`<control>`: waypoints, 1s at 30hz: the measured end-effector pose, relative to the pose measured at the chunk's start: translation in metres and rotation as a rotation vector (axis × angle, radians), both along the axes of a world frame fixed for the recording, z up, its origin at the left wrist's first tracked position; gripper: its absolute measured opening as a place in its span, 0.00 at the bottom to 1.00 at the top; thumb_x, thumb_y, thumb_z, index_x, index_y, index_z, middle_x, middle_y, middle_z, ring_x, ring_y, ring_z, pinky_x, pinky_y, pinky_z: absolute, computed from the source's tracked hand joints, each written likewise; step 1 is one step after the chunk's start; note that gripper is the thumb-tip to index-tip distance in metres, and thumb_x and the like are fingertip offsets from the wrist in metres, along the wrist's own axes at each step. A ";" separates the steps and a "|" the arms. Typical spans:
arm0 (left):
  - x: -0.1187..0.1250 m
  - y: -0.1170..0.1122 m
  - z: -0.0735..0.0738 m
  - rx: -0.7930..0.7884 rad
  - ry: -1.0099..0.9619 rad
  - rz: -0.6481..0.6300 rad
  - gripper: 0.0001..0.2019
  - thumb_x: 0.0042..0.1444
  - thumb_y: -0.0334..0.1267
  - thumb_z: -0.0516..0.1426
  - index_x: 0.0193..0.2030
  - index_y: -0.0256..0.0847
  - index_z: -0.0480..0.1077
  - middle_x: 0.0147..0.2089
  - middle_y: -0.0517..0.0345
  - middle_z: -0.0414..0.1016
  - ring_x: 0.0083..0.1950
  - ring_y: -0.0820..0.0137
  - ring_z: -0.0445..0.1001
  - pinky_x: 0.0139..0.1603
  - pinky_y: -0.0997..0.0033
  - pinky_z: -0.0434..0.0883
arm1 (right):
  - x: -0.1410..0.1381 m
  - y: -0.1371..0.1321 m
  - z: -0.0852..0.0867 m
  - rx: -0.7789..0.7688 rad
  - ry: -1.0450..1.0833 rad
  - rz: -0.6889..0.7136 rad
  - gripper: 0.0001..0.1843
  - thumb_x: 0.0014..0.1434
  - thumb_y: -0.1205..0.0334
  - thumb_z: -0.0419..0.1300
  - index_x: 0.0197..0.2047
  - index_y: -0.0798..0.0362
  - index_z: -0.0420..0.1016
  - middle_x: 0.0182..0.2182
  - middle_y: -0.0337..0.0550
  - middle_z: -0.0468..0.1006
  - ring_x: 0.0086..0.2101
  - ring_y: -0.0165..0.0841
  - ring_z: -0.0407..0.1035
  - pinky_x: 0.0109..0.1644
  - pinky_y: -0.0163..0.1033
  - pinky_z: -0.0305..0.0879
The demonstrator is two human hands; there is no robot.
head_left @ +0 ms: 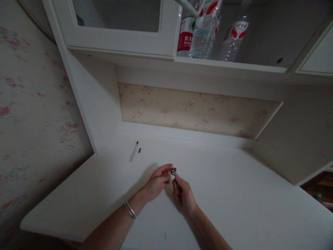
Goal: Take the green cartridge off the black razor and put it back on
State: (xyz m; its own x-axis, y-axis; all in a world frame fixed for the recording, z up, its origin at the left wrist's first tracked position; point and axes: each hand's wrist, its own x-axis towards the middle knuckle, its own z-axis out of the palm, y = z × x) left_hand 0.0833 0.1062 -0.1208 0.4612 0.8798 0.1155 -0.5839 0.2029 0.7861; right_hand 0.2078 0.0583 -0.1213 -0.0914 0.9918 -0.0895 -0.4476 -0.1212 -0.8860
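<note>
In the middle of the head view, my right hand [184, 196] is closed round the dark handle of a small tool that looks like a razor [174, 172]. Its forked metal head points up and away from me. My left hand [157, 180] meets it from the left, thumb and fingertips at the metal head; exactly how they grip it is too small to tell. A metal bangle circles the left wrist. Farther back on the white desk lie a slim whitish stick with a black end [134, 152] and a small dark green piece [139, 150].
The white desk [234, 194] has a rounded front left corner. Above its back runs a cabinet [122, 40], with several plastic bottles [204, 38] in the open compartment. Side panels stand left and right. Flowered wallpaper [39, 114] covers the left wall.
</note>
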 end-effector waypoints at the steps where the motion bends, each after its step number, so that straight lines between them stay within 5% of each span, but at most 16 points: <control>1: 0.000 0.000 0.001 -0.006 0.003 0.013 0.18 0.52 0.36 0.63 0.51 0.39 0.70 0.52 0.46 0.69 0.35 0.76 0.65 0.36 0.74 0.60 | 0.000 0.000 0.000 -0.010 0.014 0.012 0.26 0.53 0.40 0.60 0.21 0.53 0.59 0.12 0.27 0.50 0.12 0.21 0.38 0.13 0.28 0.34; 11: -0.005 0.001 0.005 -0.116 -0.093 0.014 0.20 0.51 0.32 0.63 0.52 0.43 0.69 0.49 0.52 0.68 0.33 0.78 0.65 0.34 0.76 0.61 | 0.005 0.009 0.000 0.029 -0.011 -0.120 0.25 0.56 0.40 0.58 0.25 0.54 0.63 0.14 0.28 0.52 0.14 0.22 0.43 0.14 0.27 0.40; 22: -0.008 0.003 0.011 -0.161 -0.202 0.017 0.14 0.55 0.37 0.61 0.48 0.43 0.70 0.48 0.54 0.68 0.31 0.78 0.63 0.35 0.74 0.63 | 0.007 0.014 -0.003 0.106 0.050 -0.168 0.19 0.53 0.50 0.59 0.44 0.54 0.73 0.23 0.34 0.62 0.19 0.26 0.55 0.20 0.31 0.52; 30: -0.009 0.001 0.013 -0.166 -0.204 0.019 0.15 0.53 0.37 0.62 0.48 0.43 0.70 0.48 0.54 0.68 0.32 0.77 0.63 0.34 0.75 0.63 | 0.016 0.018 -0.006 0.248 -0.737 -0.388 0.23 0.56 0.49 0.55 0.48 0.55 0.73 0.31 0.43 0.74 0.28 0.35 0.66 0.31 0.36 0.61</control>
